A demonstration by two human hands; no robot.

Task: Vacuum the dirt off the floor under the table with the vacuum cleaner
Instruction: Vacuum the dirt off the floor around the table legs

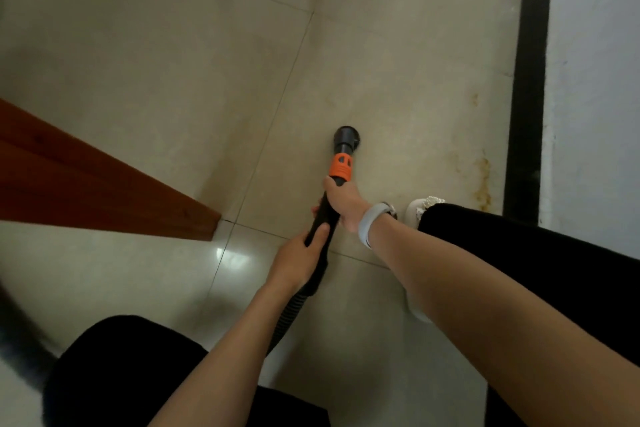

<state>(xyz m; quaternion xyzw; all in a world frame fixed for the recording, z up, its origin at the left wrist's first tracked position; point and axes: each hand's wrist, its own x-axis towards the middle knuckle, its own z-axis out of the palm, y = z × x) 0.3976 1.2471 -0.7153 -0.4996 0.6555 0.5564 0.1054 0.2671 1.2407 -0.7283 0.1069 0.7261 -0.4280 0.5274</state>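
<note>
Both hands grip the black vacuum wand [327, 215] with its orange collar [340, 167]: the right hand [343, 204] wraps it just below the collar, the left hand [300, 258] lower down by the ribbed black hose [290, 314]. The round black nozzle [346, 138] meets the glossy cream tiled floor [173, 62], near rusty stains [483, 180] and right of a reddish-brown wooden board [86, 191].

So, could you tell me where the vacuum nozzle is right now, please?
In the head view, the nozzle sits mid-frame on the tiled floor, just beyond the right hand, right of the wooden table edge.
</note>
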